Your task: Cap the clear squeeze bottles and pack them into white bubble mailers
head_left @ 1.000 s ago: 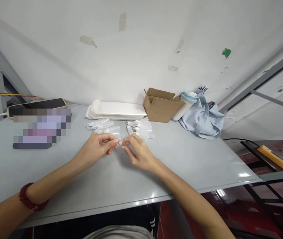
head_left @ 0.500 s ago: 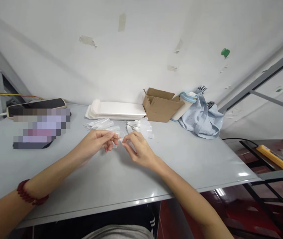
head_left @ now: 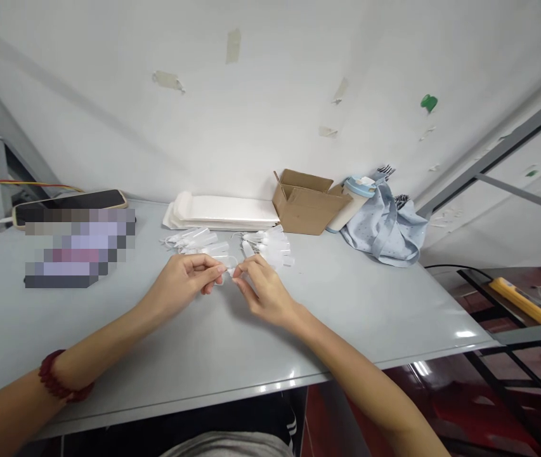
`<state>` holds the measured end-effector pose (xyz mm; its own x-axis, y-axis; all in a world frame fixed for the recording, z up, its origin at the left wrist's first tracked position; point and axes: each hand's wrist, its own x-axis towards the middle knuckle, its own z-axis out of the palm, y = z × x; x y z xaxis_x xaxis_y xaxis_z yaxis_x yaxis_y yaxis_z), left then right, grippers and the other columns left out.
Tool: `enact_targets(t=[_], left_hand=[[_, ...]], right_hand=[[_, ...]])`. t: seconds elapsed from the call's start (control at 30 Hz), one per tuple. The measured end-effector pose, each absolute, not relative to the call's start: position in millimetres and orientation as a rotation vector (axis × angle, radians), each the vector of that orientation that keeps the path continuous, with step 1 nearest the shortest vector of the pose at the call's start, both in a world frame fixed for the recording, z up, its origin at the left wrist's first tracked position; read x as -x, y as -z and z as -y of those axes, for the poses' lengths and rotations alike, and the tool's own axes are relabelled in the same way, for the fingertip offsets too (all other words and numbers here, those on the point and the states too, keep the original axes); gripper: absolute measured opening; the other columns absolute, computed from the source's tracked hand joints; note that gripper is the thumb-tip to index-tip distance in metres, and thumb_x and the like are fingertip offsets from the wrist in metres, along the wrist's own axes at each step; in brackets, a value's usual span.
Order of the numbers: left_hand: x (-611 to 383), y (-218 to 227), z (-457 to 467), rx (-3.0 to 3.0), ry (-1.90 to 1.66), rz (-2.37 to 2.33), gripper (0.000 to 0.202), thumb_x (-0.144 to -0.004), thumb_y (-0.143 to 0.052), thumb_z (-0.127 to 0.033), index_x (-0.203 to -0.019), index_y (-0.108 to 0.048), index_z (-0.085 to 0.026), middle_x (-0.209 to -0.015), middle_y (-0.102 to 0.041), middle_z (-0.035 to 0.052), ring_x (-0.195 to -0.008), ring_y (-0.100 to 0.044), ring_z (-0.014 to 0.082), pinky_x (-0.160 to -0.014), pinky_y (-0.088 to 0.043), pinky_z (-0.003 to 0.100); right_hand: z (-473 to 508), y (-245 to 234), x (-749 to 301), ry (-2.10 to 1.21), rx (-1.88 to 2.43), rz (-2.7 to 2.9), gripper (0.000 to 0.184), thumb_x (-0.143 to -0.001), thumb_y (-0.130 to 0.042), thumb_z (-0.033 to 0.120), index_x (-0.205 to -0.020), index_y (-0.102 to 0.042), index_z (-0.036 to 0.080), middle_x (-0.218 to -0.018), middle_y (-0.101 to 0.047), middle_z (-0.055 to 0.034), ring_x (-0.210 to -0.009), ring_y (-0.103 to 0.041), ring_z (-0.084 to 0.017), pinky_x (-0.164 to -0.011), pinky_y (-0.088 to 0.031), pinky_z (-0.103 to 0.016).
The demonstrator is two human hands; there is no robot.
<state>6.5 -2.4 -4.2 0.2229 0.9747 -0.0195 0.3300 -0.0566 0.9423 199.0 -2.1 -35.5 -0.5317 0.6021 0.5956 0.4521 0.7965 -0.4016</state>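
Observation:
My left hand [head_left: 188,280] is closed in a pinch on a small white plastic piece with a thin looped cord [head_left: 231,271]. From the other side, my right hand [head_left: 264,289] pinches the same piece between thumb and fingertips. The piece is mostly covered by my fingers, so its exact kind cannot be made out. Just beyond my left hand lies a group of translucent tubes with white tips and thin loops [head_left: 198,238]. A second group of similar tubes [head_left: 274,244] lies beyond my right hand.
Flat white sleeves [head_left: 232,212] are stacked against the wall beside an open cardboard box [head_left: 311,206]. A blue-lidded cup [head_left: 353,200] and a light blue cloth bag [head_left: 384,228] stand right of it. At left lie a phone [head_left: 70,206] and a blurred-out item [head_left: 82,247] on the grey table [head_left: 370,304].
My left hand has turned slightly, its fingers curling in more around the piece. My right hand has stayed nearly in place, still pinching.

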Motion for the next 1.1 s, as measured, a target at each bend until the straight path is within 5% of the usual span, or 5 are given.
enact_targets(t=[0.23, 0.43, 0.6, 0.83, 1.1], left_hand=[[-7, 10, 3, -1.525, -0.928, -1.191, 0.034, -0.079, -0.065, -0.049, -0.063, -0.065, -0.018, -0.050, -0.053, -0.0023, -0.053, -0.049, 0.0125, -0.055, -0.040, 0.025], [-11, 16, -2, -1.256, -0.929, -1.081, 0.047, -0.081, -0.057, -0.059, -0.078, -0.068, -0.014, -0.070, -0.066, 0.0051, -0.053, -0.054, 0.0137, -0.053, -0.044, 0.028], [-5, 6, -3, -1.579, -0.881, -1.218, 0.037, -0.078, -0.061, -0.052, -0.068, -0.067, -0.018, -0.054, -0.057, -0.0008, -0.052, -0.051, 0.0135, -0.051, -0.041, 0.025], [7, 2, -13, -1.805, -0.815, -1.299, 0.035, -0.075, -0.058, -0.052, -0.069, -0.067, -0.019, -0.066, -0.067, 0.0017, -0.053, -0.056, 0.0150, -0.054, -0.045, 0.026], [28, -14, -24, -1.757, -0.989, -1.762, 0.033, -0.077, -0.053, -0.047, -0.078, -0.068, -0.018, -0.071, -0.070, 0.0016, -0.063, -0.058, 0.0165, -0.063, -0.042, 0.025]], right_hand=[[2, 34, -198, -0.255, 0.779, 2.197, 0.006, -0.096, -0.044, 0.018, -0.096, -0.046, 0.023, -0.090, -0.061, -0.0074, -0.087, -0.054, -0.021, -0.074, -0.050, -0.035], [1, 29, -199, -0.224, 0.808, 2.190, 0.004, -0.096, -0.046, 0.020, -0.096, -0.049, 0.022, -0.091, -0.064, -0.0072, -0.087, -0.055, -0.020, -0.079, -0.047, -0.037], [0, 34, -200, -0.180, 0.821, 2.244, 0.005, -0.097, -0.047, 0.024, -0.095, -0.051, 0.021, -0.091, -0.065, -0.0062, -0.087, -0.057, -0.020, -0.081, -0.045, -0.035], [-11, 31, -210, -0.204, 1.021, 2.269, 0.035, -0.101, -0.041, 0.043, -0.118, -0.051, 0.016, -0.107, -0.066, -0.0117, -0.102, -0.056, -0.024, -0.091, -0.044, -0.040], [-19, 37, -212, 0.199, 1.375, 2.537, 0.052, -0.100, -0.036, 0.050, -0.136, -0.050, 0.015, -0.139, -0.050, -0.0205, -0.125, -0.041, -0.036, -0.099, -0.036, -0.055]])
